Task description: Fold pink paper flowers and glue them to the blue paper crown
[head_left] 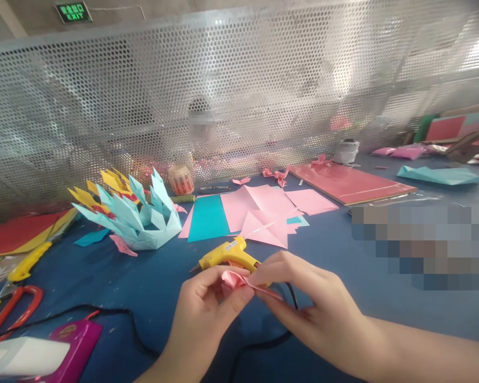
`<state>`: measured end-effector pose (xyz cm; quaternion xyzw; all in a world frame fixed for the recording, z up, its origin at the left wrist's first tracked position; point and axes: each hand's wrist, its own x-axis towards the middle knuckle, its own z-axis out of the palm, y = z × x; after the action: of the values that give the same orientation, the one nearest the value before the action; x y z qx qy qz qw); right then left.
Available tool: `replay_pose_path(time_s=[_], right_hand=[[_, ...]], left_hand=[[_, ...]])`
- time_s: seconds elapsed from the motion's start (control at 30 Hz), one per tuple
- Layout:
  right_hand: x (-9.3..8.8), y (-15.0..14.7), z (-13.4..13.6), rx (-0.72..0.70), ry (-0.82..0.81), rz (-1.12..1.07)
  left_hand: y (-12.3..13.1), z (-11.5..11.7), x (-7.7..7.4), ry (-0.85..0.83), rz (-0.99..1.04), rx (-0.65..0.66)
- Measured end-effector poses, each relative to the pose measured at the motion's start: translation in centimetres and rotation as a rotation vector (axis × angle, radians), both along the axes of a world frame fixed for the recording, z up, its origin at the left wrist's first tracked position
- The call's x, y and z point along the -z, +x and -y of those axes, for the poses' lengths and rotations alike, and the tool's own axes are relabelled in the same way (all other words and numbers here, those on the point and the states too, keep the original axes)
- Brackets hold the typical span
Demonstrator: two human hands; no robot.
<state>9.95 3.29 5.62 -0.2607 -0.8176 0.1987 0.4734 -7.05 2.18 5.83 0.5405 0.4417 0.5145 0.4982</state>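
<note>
Both hands pinch a small folded piece of pink paper (pixel 235 279) at the front middle of the table. My left hand (pixel 207 306) is closed on its rolled, bulging end, thumb in front. My right hand (pixel 315 303) grips the flatter, pointed end between thumb and fingers. Just behind them lies a yellow glue gun (pixel 227 254), its nozzle toward the left and its handle partly hidden by my right hand. Farther back, loose pink sheets (pixel 259 205) overlap a teal sheet (pixel 208 218). To the left stands a light blue folded-paper piece (pixel 155 236) with several upright points.
Red-handled scissors (pixel 32 306), a yellow-handled cutter (pixel 30 263) and a purple power strip (pixel 82 340) with a white plug lie at left. A black cord (pixel 131 319) crosses the front. Behind are a tape roll (pixel 181 180), a red paper stack (pixel 351 183) and a perforated metal screen (pixel 243 80).
</note>
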Motion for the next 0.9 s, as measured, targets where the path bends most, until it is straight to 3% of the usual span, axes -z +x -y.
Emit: replay_pose_path(time_s=[0.1, 0.17, 0.43, 0.9], right_hand=[[0.1, 0.0, 0.3, -0.026, 0.113, 0.027], [0.1, -0.1, 0.4, -0.019, 0.094, 0.014], [-0.4, -0.4, 0.0, 0.029, -0.289, -0.131], [-0.3, -0.7, -0.9, -0.312, -0.860, -0.410]], left_hand=[[0.0, 0.2, 0.1, 0.008, -0.001, -0.038], [-0.1, 0.2, 0.2, 0.007, 0.009, -0.052], [0.1, -0.1, 0.1, 0.009, 0.054, 0.003], [-0.1, 0.0, 0.4, -0.063, 0.063, 0.054]])
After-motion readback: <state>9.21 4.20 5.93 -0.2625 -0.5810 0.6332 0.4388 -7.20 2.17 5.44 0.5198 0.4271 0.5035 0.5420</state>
